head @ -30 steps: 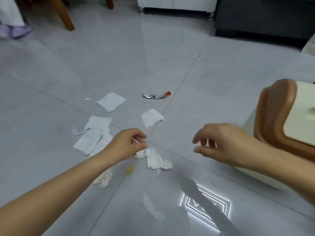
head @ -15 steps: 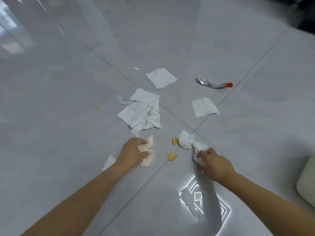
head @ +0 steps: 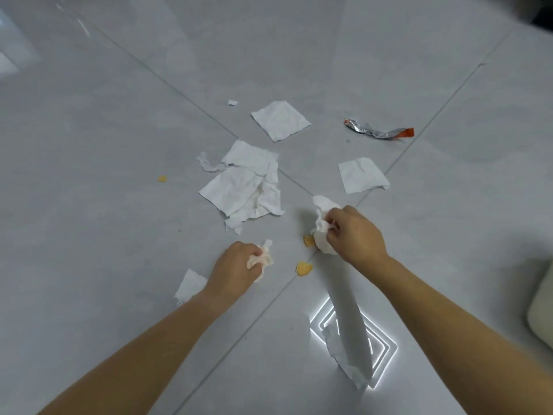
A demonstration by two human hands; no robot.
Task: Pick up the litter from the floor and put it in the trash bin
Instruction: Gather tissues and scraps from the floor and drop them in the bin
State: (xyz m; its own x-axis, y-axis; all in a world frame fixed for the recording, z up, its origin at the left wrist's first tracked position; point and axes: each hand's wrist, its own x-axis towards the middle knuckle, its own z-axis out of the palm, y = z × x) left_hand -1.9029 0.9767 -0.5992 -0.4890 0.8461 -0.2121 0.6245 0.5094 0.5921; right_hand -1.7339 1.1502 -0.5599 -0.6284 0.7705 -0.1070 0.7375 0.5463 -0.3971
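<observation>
Gathering litter | left hand (head: 236, 266) fingers curl round crumpled tissue (head: 261, 259) | right hand (head: 356, 235) fingers pinch tissue wad (head: 322, 227) | next, likely: chip piece (head: 304, 268), 8 o'clock of right hand

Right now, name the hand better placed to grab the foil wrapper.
Right, probably. The right hand lies nearer the foil wrapper, on its own side; the left hand would have to cross. Both grip crumpled tissue.

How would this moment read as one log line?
left hand: grips crumpled tissue | right hand: grips tissue wad | on floor: foil wrapper
</observation>
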